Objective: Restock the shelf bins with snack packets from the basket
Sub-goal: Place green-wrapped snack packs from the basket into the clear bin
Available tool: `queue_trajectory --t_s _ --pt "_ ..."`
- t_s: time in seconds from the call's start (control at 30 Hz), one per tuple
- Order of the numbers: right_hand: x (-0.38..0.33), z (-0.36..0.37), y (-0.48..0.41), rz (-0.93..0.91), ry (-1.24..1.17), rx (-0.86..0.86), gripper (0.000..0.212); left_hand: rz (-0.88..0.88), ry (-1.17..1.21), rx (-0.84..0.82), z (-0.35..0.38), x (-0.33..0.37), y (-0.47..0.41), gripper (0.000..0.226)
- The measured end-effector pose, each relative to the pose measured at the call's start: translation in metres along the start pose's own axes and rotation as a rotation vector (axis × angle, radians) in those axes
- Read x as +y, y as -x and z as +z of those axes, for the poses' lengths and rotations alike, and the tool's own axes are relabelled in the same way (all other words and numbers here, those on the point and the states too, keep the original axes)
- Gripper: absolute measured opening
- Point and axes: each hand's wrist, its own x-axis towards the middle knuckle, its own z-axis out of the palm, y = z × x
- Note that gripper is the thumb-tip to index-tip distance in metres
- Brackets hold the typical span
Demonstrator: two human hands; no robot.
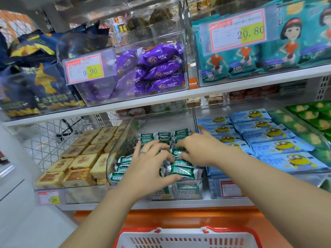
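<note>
A clear shelf bin (pixel 125 138) on the lower shelf holds several green-and-white snack packets (pixel 182 171). Both my hands are inside it. My left hand (pixel 148 169) lies spread over the packets near the bin's front, thumb against one packet's lower edge. My right hand (pixel 198 151) sits just right of it, fingers curled down among the packets in the middle, thumb sticking up; whether it holds a packet is hidden. The red basket (pixel 188 237) with a white inside is at the bottom edge, below my arms; its contents are out of view.
Left of the bin lie tan square biscuit packs (pixel 78 161), right of it blue cartoon packets (pixel 272 140) and green packs (pixel 308 119). The upper shelf carries purple packets (pixel 157 68), dark blue bags (pixel 35 76) and teal bags (pixel 250 56) behind price tags. An orange ledge (pixel 179 217) runs under the shelf.
</note>
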Motion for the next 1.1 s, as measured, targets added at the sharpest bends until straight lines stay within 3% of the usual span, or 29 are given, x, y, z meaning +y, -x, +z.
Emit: queue_trajectory --t_s 0.07,0.23,0.37,0.63,0.83,1.1 --pt "0.000 -0.002 0.002 -0.037 -0.080 -0.009 0.045 0.008 -0.003 0.019 0.003 -0.003 0.006 0.042" --pt "0.008 -0.003 0.008 -0.050 -0.174 -0.032 0.025 -0.010 0.014 0.030 0.002 0.003 0.010 0.031" --pt "0.007 -0.001 0.005 -0.056 -0.102 -0.056 0.035 -0.016 0.014 0.020 0.005 0.004 0.014 0.030" --pt "0.003 0.007 -0.007 -0.054 0.010 -0.090 0.034 -0.065 0.010 -0.020 0.006 0.004 0.010 0.029" --pt "0.001 0.001 -0.002 -0.063 0.002 -0.027 0.028 -0.115 0.045 -0.024 0.004 0.002 0.008 0.021" --pt "-0.004 0.007 0.005 -0.081 0.168 0.062 0.023 -0.172 0.006 0.049 0.012 0.014 0.006 0.021"
